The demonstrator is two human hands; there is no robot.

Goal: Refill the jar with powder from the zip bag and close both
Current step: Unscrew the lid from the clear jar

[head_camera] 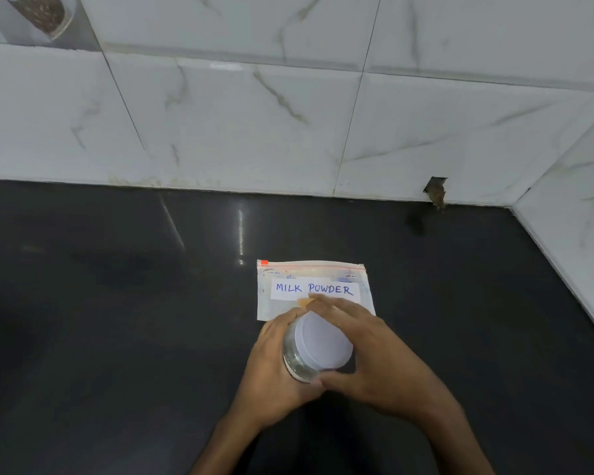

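**Turning the lid on the jar**

We have the jar (297, 363) in front of us, just on the near side of the zip bag (314, 289). The jar is see-through, and its white lid (323, 341) sits on top. We cannot tell if there is any powder inside, because our hands hide most of the glass.

Our left hand (275, 368) wraps around the side of the jar and holds it tight. Our right hand (360, 351) lies over the lid, with the fingers (326, 305) curled at the far edge and the thumb at the near edge, so it holds the lid.

We think the step is to twist the lid. We cannot say if it is coming off or going on. To do it well, we keep the jar standing on the dark counter (117, 337) and do not lift it. The left hand stays still, and only the right hand turns. We press down only a little, so the lid turns flat and does not tilt. We go slowly, so no powder jumps out.

The zip bag lies flat beyond the jar, touching our fingertips. It has a paper label (314, 289) that says MILK POWDER and a red strip along its far edge. The strip looks pressed shut, but we are not sure. Past the bag is the white tiled wall (254, 125).
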